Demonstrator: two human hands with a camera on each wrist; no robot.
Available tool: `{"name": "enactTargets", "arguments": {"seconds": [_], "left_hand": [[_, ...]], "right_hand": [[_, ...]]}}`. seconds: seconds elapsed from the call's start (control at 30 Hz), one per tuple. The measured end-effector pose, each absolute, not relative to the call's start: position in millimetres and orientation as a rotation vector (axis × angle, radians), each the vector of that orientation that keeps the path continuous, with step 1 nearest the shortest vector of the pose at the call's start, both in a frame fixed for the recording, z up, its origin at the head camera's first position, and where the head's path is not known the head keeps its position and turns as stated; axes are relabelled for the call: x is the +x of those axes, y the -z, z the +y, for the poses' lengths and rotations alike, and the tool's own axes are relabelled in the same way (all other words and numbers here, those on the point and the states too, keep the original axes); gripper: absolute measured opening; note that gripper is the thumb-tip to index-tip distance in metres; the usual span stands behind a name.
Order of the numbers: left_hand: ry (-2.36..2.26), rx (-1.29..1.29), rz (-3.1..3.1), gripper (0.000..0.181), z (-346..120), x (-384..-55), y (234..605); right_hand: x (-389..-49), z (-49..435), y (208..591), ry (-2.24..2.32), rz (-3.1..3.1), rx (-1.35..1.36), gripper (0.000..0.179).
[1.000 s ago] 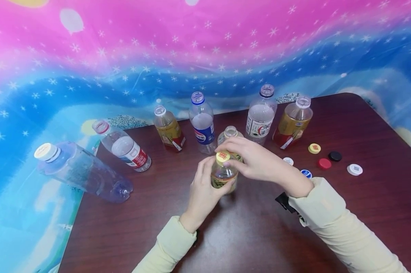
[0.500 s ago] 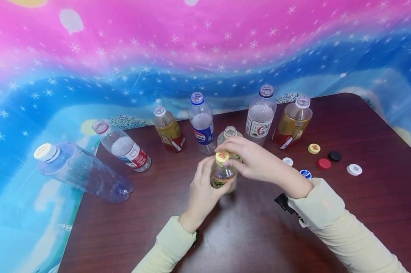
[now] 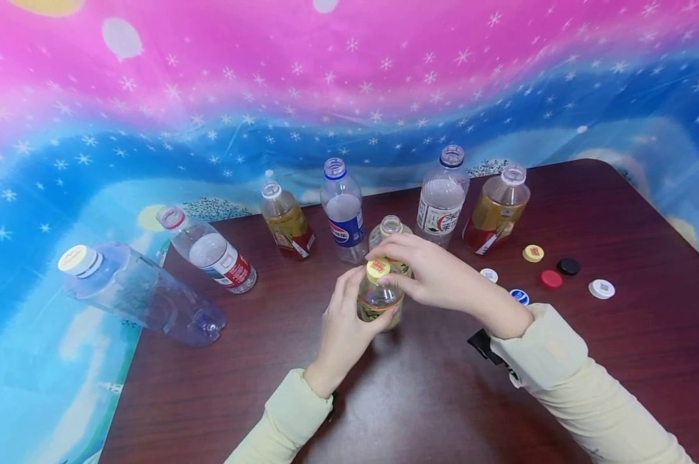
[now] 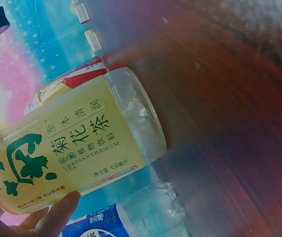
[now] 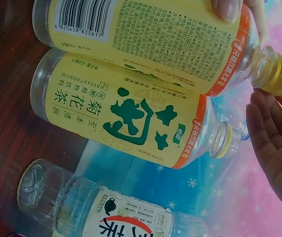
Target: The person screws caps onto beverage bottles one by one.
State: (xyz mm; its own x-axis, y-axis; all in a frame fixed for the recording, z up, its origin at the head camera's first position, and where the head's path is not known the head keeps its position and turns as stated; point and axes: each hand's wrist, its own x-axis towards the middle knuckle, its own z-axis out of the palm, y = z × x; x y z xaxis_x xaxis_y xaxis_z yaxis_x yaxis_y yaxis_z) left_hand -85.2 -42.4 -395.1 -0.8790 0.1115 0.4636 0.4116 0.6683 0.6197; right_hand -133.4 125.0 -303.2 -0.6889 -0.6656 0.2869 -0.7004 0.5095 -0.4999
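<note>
The head camera looks forward and downward over the surface [image 3: 210,393]; both wrist cameras, quite near, see sideways the same held bottle [image 4: 76,143].

The chrysanthemum tea bottle [image 3: 380,298] is clear plastic with a yellow label, green characters and an orange band at the shoulder. It is upright, just on the person's side of an uncapped twin bottle [image 5: 126,113]. Its yellow cap [image 3: 378,268], red-printed on top, sits on the neck, though how tightly is hard to tell.
</note>
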Motion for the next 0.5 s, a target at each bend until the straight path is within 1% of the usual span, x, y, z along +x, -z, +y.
{"name": "enactTargets", "arguments": {"seconds": [0.5], "left_hand": [[1.057,-0.425,-2.491,0.069,-43.0,-83.9,394.6]], "right_hand": [[-132.6,125.3,303.6,-0.940,-2.684,1.191,0.030]]}}
